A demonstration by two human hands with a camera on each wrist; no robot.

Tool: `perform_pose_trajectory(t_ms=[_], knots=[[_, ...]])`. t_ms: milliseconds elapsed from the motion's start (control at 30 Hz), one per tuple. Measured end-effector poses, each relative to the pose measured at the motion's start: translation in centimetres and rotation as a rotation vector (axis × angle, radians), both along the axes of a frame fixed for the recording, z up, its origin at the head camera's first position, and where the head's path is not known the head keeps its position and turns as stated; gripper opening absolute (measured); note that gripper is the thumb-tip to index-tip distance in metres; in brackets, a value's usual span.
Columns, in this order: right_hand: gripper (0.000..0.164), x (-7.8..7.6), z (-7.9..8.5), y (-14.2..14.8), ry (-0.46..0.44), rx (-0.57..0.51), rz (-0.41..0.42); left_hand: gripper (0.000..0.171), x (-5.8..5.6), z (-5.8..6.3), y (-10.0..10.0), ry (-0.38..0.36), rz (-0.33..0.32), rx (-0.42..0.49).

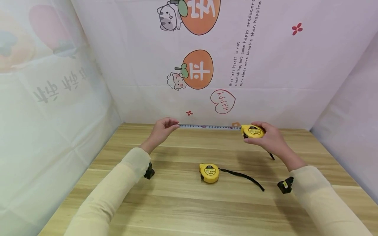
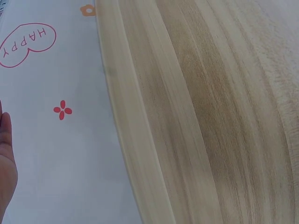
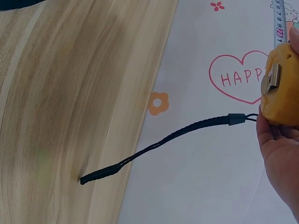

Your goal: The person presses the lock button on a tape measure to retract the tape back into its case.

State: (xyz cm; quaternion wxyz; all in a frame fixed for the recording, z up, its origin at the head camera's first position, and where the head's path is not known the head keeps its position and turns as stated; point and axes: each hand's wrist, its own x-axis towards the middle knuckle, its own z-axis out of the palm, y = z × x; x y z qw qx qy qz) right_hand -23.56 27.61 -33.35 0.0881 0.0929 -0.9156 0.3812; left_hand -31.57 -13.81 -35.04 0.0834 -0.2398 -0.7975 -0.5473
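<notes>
A white tape blade [image 1: 208,127] with dark numerals stretches between the two hands in the head view. My left hand [image 1: 163,128] pinches its free end between thumb and fingers. The blade runs into a yellow tape measure [image 1: 252,131], which my right hand [image 1: 271,139] grips by its case. In the right wrist view, the yellow case [image 3: 282,88] shows its metal clip, and a black strap [image 3: 175,135] hangs from it. Only part of the left hand [image 2: 6,175] shows at the left wrist view's edge; its fingertips are out of sight there.
A second yellow tape measure [image 1: 209,173] lies on the wooden table [image 1: 177,203], its black strap [image 1: 245,176] trailing right. Behind the table hangs a white printed cloth [image 1: 141,98]; further cloth [image 1: 38,137] walls the left side. Both wrists carry small black cameras.
</notes>
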Motion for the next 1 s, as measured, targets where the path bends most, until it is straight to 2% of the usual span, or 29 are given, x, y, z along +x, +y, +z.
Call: perform_pose_trajectory(t_ms=[333, 567, 1000], knots=[[0.089, -0.1, 0.3, -0.4, 0.008, 0.002, -0.005, 0.023, -0.1, 0.1, 0.7, 0.018, -0.009, -0.012], [0.093, 0.1, 0.6, -0.7, 0.0, 0.004, -0.005, 0.02, 2.7, 2.6, 1.6, 0.032, -0.025, -0.023], [0.092, -0.5, 0.3, -1.2, 0.002, -0.008, -0.002, 0.022, 2.8, 2.3, 1.8, -0.001, -0.024, -0.003]])
